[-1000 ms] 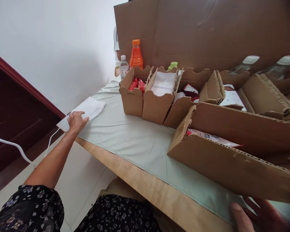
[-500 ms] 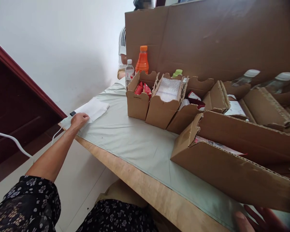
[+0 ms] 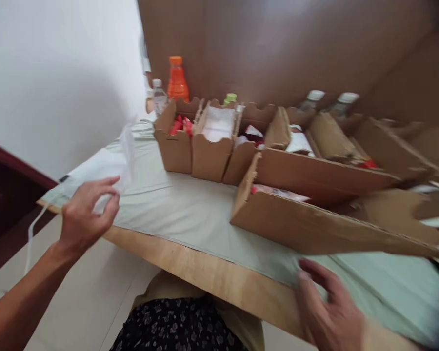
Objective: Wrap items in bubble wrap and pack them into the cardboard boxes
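My left hand (image 3: pixel 89 212) is over the left end of the table, its thumb and forefinger pinched on a thin, translucent plastic bag (image 3: pixel 127 148). The bag rises blurred above the fingers, in front of a white stack of bags or sheets (image 3: pixel 95 165) lying on the cloth. My right hand (image 3: pixel 331 307) is at the table's front edge, fingers apart and nothing in it. Just beyond it stands a long cardboard box (image 3: pixel 296 222) with a pink and white packet (image 3: pixel 280 193) inside.
Behind the long box runs a row of open cardboard bins, among them one with red packets (image 3: pixel 182 125) and one with bubble wrap (image 3: pixel 218 123). An orange bottle (image 3: pixel 177 83) and clear bottles stand behind them. A tall cardboard panel (image 3: pixel 259 48) closes off the back.
My left hand has lifted off the white stack and come nearer with a bag. My right hand has come further into view. The view has swung right.
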The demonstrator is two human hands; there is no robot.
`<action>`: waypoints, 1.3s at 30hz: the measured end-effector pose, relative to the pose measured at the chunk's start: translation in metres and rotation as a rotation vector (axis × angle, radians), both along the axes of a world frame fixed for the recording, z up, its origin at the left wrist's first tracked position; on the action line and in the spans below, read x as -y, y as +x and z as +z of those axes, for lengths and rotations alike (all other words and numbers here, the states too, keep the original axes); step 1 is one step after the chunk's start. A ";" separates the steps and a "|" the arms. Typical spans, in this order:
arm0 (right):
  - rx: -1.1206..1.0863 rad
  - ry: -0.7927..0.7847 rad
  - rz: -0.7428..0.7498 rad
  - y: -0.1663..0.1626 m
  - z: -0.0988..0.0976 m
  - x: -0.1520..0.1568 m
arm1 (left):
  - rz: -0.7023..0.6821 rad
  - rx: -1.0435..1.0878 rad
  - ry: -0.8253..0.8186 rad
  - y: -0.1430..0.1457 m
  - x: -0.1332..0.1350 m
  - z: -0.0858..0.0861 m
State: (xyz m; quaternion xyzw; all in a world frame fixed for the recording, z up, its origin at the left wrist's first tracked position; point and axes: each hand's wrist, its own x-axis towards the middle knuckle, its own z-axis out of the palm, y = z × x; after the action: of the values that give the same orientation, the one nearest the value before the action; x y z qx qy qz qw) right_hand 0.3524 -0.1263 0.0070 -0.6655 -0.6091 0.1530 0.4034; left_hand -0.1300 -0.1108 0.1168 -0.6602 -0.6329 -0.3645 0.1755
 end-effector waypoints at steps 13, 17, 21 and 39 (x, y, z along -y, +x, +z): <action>-0.111 -0.159 0.187 -0.014 0.041 -0.029 | -0.860 -0.107 -0.183 0.186 0.019 -0.077; -0.078 -0.105 0.045 0.014 0.040 -0.010 | -0.936 -0.112 -0.388 0.205 0.016 -0.074; -0.094 -0.043 -0.180 0.042 0.041 -0.002 | -0.810 0.200 -0.522 0.195 0.003 -0.064; -0.134 -0.113 0.221 0.003 0.043 -0.095 | -0.472 0.905 -0.501 0.209 -0.043 -0.079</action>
State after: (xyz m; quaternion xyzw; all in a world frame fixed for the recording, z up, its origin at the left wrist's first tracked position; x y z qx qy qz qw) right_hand 0.3550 -0.0315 0.0500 -0.6044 -0.6407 0.2747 0.3857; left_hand 0.0785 -0.0674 0.0376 -0.5833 -0.5473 -0.4792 -0.3614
